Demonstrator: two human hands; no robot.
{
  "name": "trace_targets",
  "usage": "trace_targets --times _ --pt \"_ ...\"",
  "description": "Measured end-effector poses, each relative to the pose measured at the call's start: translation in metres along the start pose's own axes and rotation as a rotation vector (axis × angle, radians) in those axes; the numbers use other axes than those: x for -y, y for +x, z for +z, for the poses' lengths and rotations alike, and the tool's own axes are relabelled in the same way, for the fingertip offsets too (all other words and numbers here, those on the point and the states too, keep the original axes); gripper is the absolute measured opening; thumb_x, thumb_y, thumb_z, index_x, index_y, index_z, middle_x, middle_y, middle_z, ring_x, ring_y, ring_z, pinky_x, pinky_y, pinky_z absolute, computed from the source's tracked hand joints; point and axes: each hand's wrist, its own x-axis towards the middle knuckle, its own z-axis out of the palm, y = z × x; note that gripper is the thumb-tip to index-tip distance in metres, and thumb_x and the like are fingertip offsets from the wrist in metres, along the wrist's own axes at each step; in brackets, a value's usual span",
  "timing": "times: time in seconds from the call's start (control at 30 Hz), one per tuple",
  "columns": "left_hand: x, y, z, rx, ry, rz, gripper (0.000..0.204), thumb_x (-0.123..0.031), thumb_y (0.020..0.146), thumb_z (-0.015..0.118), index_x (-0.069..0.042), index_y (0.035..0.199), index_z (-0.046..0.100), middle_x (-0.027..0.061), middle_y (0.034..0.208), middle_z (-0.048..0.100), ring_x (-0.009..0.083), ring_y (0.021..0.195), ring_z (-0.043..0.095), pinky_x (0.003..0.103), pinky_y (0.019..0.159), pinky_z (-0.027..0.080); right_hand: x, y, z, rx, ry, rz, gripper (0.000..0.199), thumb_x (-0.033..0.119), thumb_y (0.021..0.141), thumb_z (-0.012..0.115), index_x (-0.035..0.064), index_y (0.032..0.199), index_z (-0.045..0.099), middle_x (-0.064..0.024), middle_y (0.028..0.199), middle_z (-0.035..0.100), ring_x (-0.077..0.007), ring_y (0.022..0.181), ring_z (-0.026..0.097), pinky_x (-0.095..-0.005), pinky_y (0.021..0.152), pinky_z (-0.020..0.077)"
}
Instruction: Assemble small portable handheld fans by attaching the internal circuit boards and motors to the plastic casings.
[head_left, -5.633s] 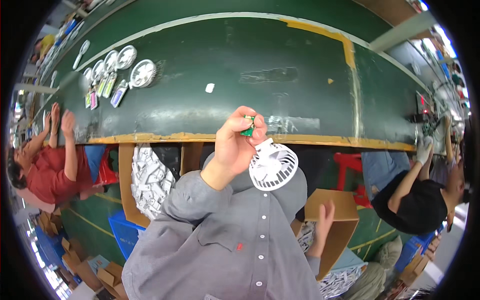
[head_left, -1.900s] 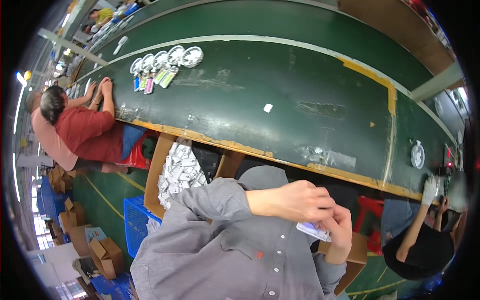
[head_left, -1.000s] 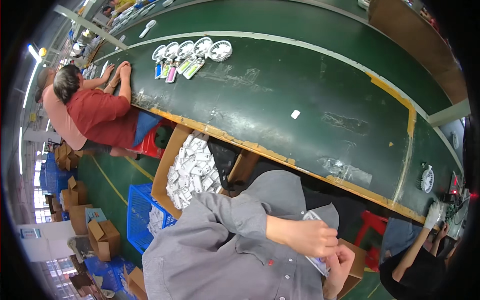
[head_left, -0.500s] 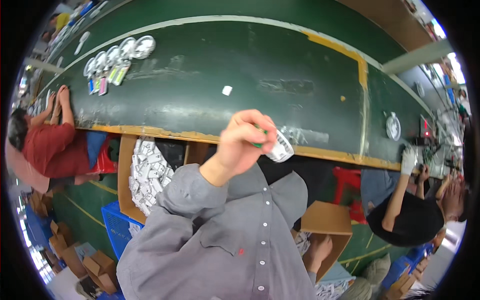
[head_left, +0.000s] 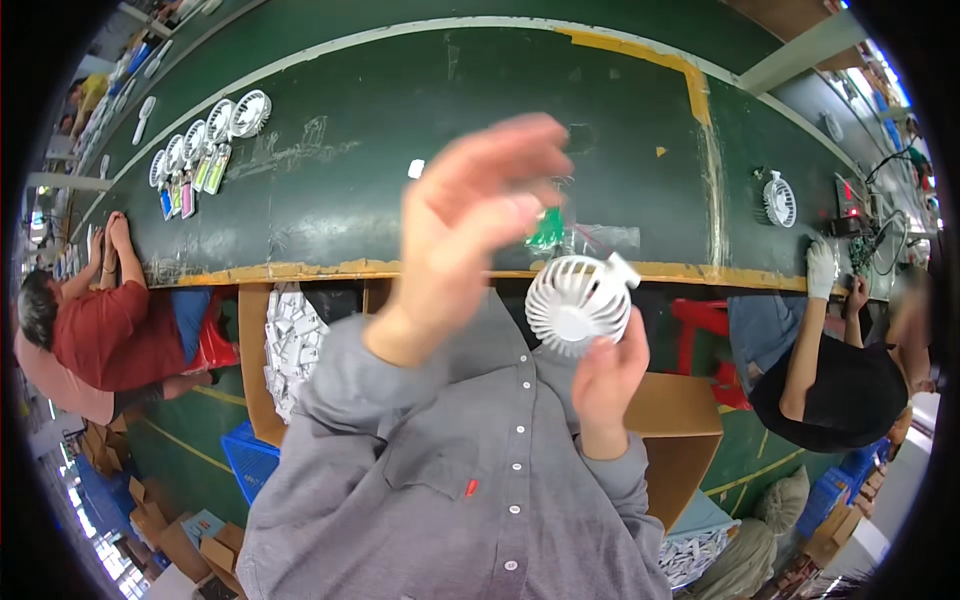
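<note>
My right hand [head_left: 612, 375] grips a white fan head [head_left: 575, 305] with a slatted round cage, just in front of the table edge. A short white neck sticks out at its upper right. Beyond it, over the table edge, is a small green circuit board [head_left: 546, 229], with a thin dark wire running toward the fan head. My left hand [head_left: 465, 225] is raised left of the board, smeared by motion, its fingers stretched out and apart. The thumb tip is close to the board; I cannot tell whether they touch. A small white piece [head_left: 416, 169] lies on the green table [head_left: 340, 215].
Several white fan heads [head_left: 220, 120] with coloured battery-like packs lie at the far left; another fan [head_left: 779, 200] is at the right. Below the table are a box of white parts [head_left: 292, 345] and a cardboard box [head_left: 680, 410]. Co-workers [head_left: 110, 325] [head_left: 830, 390] sit at both sides.
My right hand has come up out of the cardboard box and now grips the fan head. My left hand, earlier closed on a white round part with a green piece, has moved up and opened.
</note>
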Motion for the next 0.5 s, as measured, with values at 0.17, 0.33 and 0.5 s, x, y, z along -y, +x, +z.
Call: trace_targets --times 0.17,0.33,0.5 --pt "-0.04 0.041 -0.186 -0.471 0.872 0.123 0.067 -0.018 0.082 0.074 -0.001 0.14 0.044 0.0176 0.141 0.046 0.0273 0.128 0.048 0.038 0.104 0.042 0.015 0.035 -0.019 -0.161 0.452 0.277 0.049 0.031 0.103 0.043 -0.0047 0.136 0.041 -0.0124 0.134 0.052 -0.024 0.123 0.052 -0.0378 0.103 0.0423" --pt "-0.144 -0.002 -0.438 -0.873 1.768 0.058 0.093 -0.054 0.075 0.073 0.008 0.137 0.043 0.0281 0.135 0.05 0.0364 0.127 0.048 0.042 0.107 0.036 0.004 0.088 -0.062 -0.172 0.258 0.154 0.034 0.018 0.1 0.049 0.0032 0.13 0.048 -0.009 0.13 0.054 -0.0232 0.121 0.052 -0.0427 0.101 0.0425" --pt "-0.188 -0.044 -0.497 -1.201 2.133 -0.332 0.082 -0.067 0.08 0.057 0.004 0.121 0.059 0.0261 0.122 0.06 0.0395 0.114 0.058 0.046 0.098 0.045 -0.02 0.149 -0.123 -0.196 -0.947 -0.118 0.034 0.012 0.09 0.064 -0.0021 0.12 0.058 -0.01 0.111 0.063 -0.0224 0.102 0.058 -0.0351 0.093 0.0442"
